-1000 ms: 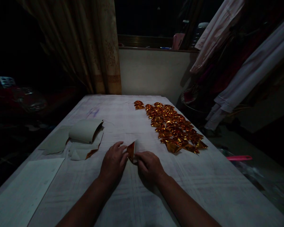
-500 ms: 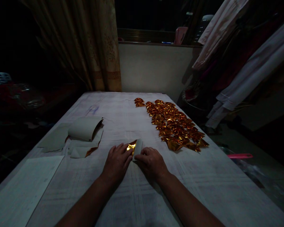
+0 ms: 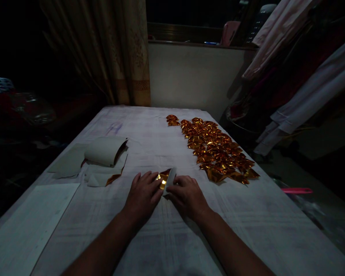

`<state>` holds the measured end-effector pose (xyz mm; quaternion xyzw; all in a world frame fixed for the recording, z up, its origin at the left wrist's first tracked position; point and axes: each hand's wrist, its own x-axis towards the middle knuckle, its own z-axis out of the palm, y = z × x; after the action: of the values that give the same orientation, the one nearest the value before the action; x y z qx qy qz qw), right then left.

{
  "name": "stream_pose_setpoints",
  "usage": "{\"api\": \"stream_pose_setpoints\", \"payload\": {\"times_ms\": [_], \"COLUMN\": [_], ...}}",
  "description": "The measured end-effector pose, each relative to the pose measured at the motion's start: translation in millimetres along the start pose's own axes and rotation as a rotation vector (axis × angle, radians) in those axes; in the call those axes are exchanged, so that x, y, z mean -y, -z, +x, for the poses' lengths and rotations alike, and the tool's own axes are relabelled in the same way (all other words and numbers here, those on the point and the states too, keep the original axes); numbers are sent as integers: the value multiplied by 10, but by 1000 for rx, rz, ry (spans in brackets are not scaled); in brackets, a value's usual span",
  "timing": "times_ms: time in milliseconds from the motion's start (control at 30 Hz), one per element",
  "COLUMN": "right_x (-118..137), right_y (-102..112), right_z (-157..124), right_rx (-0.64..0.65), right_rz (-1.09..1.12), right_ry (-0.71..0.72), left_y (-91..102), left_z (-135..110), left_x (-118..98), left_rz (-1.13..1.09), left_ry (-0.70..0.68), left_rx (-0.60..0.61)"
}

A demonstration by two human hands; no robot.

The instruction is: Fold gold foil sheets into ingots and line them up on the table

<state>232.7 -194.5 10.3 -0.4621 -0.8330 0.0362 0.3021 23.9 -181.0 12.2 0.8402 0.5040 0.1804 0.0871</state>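
Note:
A small sheet of gold foil paper [image 3: 162, 181] lies on the cloth in front of me, its grey-white backing folded up along the right side. My left hand [image 3: 143, 193] holds its left part, with thumb and index finger on the gold face and the other fingers resting to the left. The raised right edge is pinched by my right hand [image 3: 187, 194], whose fingers are curled; the fingertips behind the fold are hidden. To the right, many folded gold foil pieces [image 3: 214, 147] lie in a dense group.
On the left are a curled stack of foil paper sheets [image 3: 102, 151], showing pale backs, and a large white sheet [image 3: 37, 218]. A pale checked cloth [image 3: 149, 237] covers the table. Hanging clothes [image 3: 313, 88] are at right, a curtain [image 3: 126, 69] behind, and a pink handle [image 3: 297, 190] beyond the right edge.
The folded right side of the foil paper now stands more tilted, with my right fingers pressed against it. My left hand stays on the gold part. The whole view has shifted slightly.

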Motion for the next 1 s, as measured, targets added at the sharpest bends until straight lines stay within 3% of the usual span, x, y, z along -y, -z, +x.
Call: {"api": "stream_pose_setpoints", "payload": {"times_ms": [167, 567, 1000], "right_x": [9, 41, 72], "right_y": [-15, -103, -99], "right_z": [7, 67, 94], "right_rx": [58, 13, 57], "right_rz": [-30, 79, 14], "right_ry": [-82, -261, -279], "left_y": [11, 25, 66], "left_z": [-2, -7, -3], "left_x": [-10, -23, -71], "left_rz": [-16, -38, -27], "left_ry": [5, 17, 31], "left_rx": [0, 30, 59]}}
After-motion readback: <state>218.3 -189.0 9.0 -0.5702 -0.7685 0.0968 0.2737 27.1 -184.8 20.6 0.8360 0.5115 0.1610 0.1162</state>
